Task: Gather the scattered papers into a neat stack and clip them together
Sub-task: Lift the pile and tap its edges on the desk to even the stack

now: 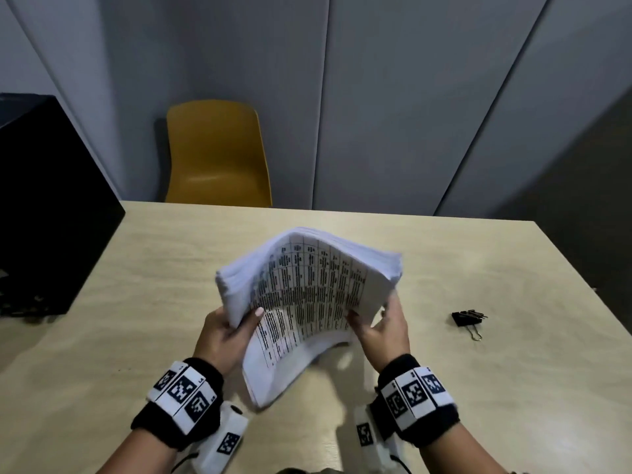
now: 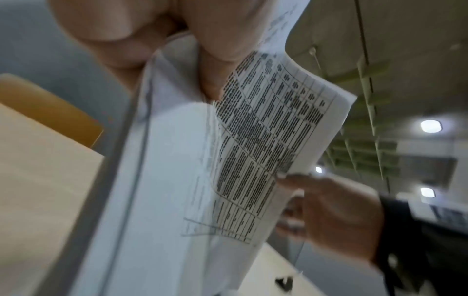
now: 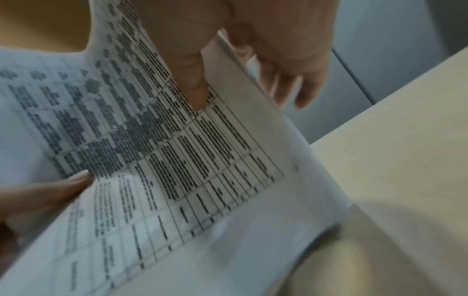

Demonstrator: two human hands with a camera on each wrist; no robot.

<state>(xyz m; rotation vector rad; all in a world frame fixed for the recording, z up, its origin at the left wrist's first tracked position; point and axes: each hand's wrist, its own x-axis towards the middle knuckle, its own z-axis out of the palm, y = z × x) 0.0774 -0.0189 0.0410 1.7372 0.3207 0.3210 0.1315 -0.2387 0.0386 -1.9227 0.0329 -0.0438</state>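
Observation:
A thick stack of white papers (image 1: 307, 295) with a printed table on top is lifted off the table, bent and tilted toward me. My left hand (image 1: 229, 330) grips its left edge, thumb on the printed face. My right hand (image 1: 379, 323) pinches its right edge, thumb on top and fingers behind. The papers (image 2: 248, 144) fill the left wrist view, with my right hand (image 2: 329, 216) at their far edge. In the right wrist view my thumb presses the sheet (image 3: 177, 160). A black binder clip (image 1: 466, 319) lies on the table to the right, apart from both hands.
The light wooden table (image 1: 478, 388) stretches around the papers. A black box (image 1: 44, 213) stands at the table's left edge. A yellow chair (image 1: 217, 155) is behind the far edge, before grey wall panels.

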